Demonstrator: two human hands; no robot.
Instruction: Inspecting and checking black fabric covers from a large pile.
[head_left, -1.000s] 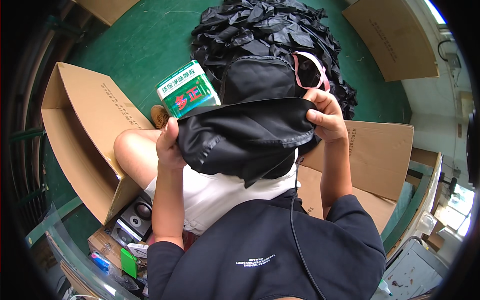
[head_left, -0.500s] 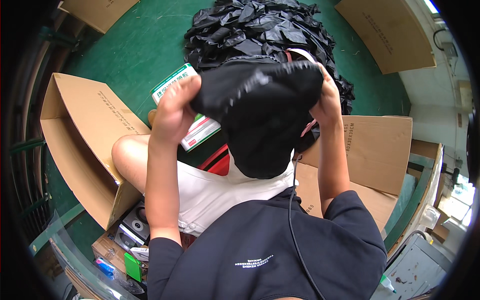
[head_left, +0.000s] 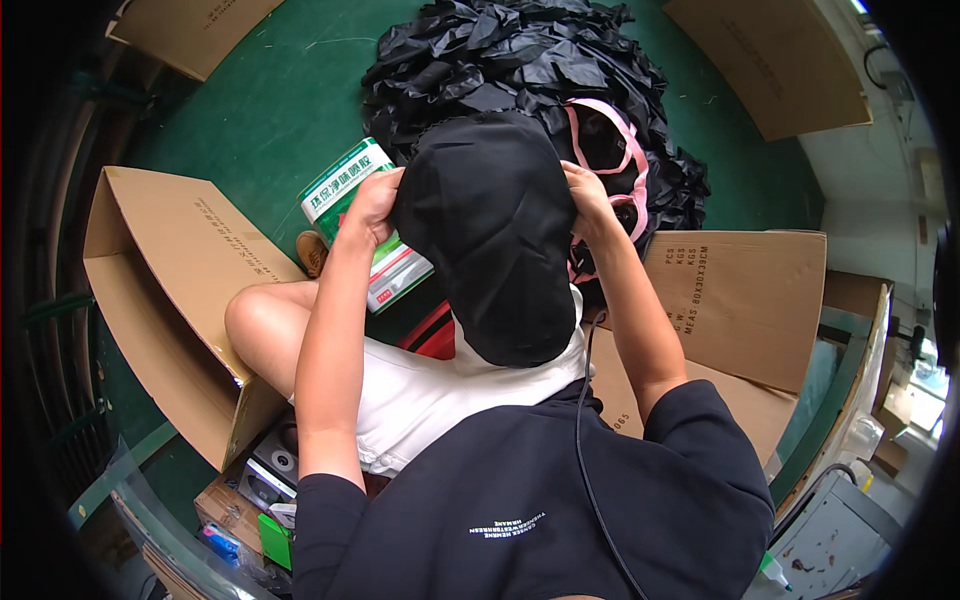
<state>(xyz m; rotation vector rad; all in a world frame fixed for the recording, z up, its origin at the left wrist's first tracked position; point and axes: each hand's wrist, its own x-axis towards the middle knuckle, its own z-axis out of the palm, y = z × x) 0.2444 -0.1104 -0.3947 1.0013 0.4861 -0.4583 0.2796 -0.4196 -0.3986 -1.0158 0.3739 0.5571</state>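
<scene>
A black fabric cover (head_left: 490, 240), rounded at its near end, is stretched between my two hands and hangs over my lap. My left hand (head_left: 375, 205) is closed on its upper left edge. On the upper right edge, the fingers of my right hand (head_left: 587, 202) pinch the fabric. The cover's far edge merges with a large heap of crumpled black fabric (head_left: 510, 55) beyond it. Pink straps (head_left: 638, 165) lie against the heap, just past my right hand. A green and white tin-like container (head_left: 348, 178) with printing stands beside my left hand, partly hidden by it.
An open cardboard box (head_left: 190, 260) lies on its side at the left, and another opened carton (head_left: 735, 300) is at the right. Cardboard also stands at both far corners. A black cable (head_left: 583, 430) runs down my shirt. Small boxes and a green item (head_left: 274, 540) sit lower left.
My right hand has moved left and down, my left hand slightly right. The cover has turned from edge-up to hanging with its smooth face toward me, uncovering the pink straps.
</scene>
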